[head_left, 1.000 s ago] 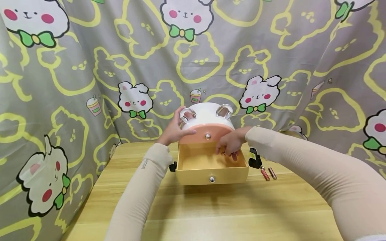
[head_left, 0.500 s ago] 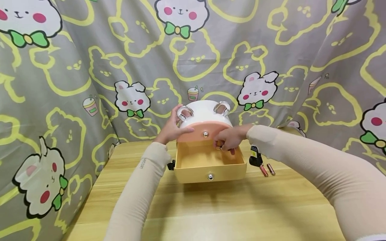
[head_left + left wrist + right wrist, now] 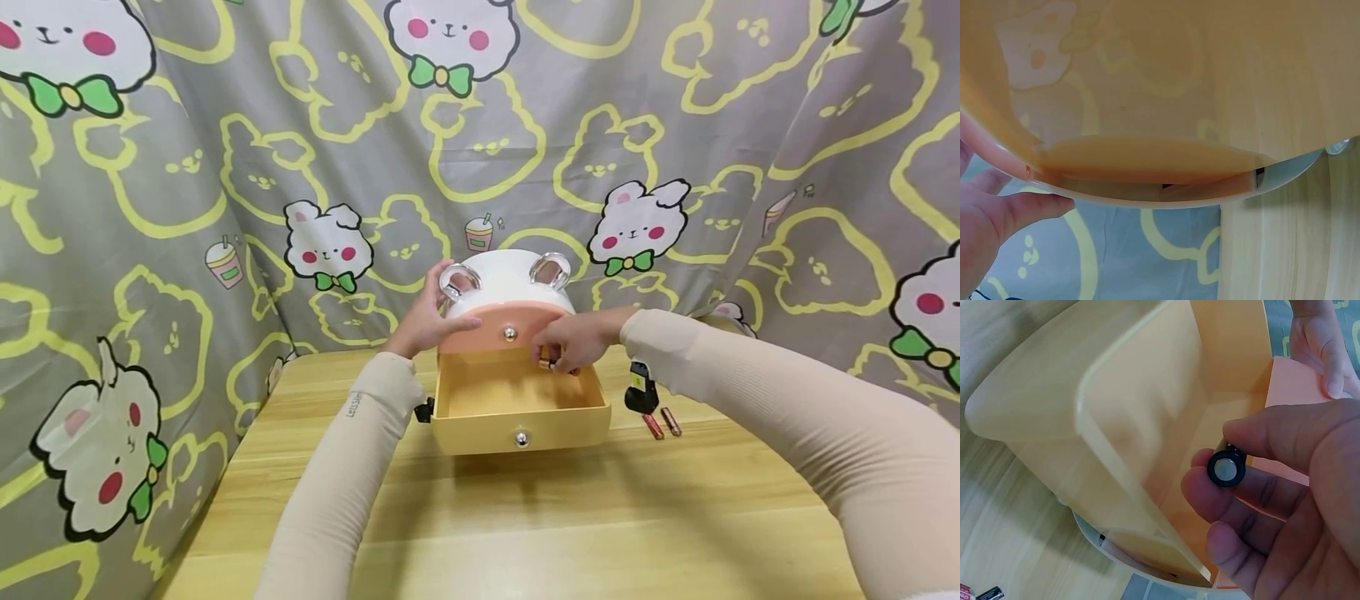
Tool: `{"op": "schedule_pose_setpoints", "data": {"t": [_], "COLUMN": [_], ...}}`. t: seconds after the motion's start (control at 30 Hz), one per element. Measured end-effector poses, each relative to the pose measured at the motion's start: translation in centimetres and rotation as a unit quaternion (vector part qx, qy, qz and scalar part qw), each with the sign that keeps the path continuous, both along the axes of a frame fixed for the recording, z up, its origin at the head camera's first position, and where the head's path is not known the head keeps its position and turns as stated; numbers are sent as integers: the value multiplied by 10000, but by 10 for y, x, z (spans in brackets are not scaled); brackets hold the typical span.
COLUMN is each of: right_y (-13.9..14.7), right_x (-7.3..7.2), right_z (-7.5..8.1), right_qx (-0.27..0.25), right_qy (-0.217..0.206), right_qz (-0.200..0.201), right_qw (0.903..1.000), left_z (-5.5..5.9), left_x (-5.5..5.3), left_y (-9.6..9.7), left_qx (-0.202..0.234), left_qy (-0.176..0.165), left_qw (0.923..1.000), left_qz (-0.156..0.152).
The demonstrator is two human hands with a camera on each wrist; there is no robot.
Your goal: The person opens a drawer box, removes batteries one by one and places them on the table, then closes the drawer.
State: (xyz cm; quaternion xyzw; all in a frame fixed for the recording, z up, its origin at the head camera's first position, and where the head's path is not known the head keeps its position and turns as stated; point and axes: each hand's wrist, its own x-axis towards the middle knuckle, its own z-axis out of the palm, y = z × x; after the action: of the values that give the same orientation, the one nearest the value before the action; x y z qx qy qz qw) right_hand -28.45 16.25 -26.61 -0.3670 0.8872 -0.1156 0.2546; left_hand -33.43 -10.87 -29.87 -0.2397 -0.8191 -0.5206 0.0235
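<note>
A small storage box (image 3: 506, 271), white on top with two clear ear-shaped loops, stands on the table. Its pink upper drawer (image 3: 480, 333) is closed; the yellow lower drawer (image 3: 480, 435) is pulled out toward me. My left hand (image 3: 423, 325) grips the box's left side, thumb on the pink front, other fingers partly hidden behind the ear. Over the yellow drawer's right rear part, my right hand (image 3: 577, 340) pinches a battery (image 3: 1226, 470) between thumb and fingers. Its silver end with a black ring faces the right wrist camera. Whether a second battery is in that hand I cannot tell.
Two red batteries (image 3: 652, 427) lie side by side on the wooden table (image 3: 540, 533), right of the drawer. Black wrist cameras (image 3: 641, 390) sit at both wrists, close beside the drawer. A patterned grey curtain (image 3: 420, 167) hangs behind and at the sides.
My right hand has risen slightly from the yellow drawer, still holding the battery, which has turned a little. The left hand keeps its hold on the box. The head view has shifted slightly.
</note>
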Motion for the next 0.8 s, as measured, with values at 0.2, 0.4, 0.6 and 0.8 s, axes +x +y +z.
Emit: {"op": "schedule_pose_setpoints", "data": {"t": [0.2, 0.4, 0.6, 0.8], "right_y": [4, 8, 13, 22], "right_x": [3, 5, 7, 9], "right_z": [3, -1, -5, -5], "right_qx": [-145, -497, -760, -762], "right_qy": [28, -59, 75, 408], "right_qz": [26, -3, 12, -46], "right_qw": [9999, 9987, 9971, 9962], "left_z": [0, -3, -3, -2], "left_x": [2, 2, 3, 1], "left_y": [0, -1, -2, -3], "left_qx": [-21, 36, -35, -129], "left_qy": [101, 144, 106, 42], "left_qw": [9999, 9999, 9999, 9998], "left_qz": [70, 47, 72, 142]}}
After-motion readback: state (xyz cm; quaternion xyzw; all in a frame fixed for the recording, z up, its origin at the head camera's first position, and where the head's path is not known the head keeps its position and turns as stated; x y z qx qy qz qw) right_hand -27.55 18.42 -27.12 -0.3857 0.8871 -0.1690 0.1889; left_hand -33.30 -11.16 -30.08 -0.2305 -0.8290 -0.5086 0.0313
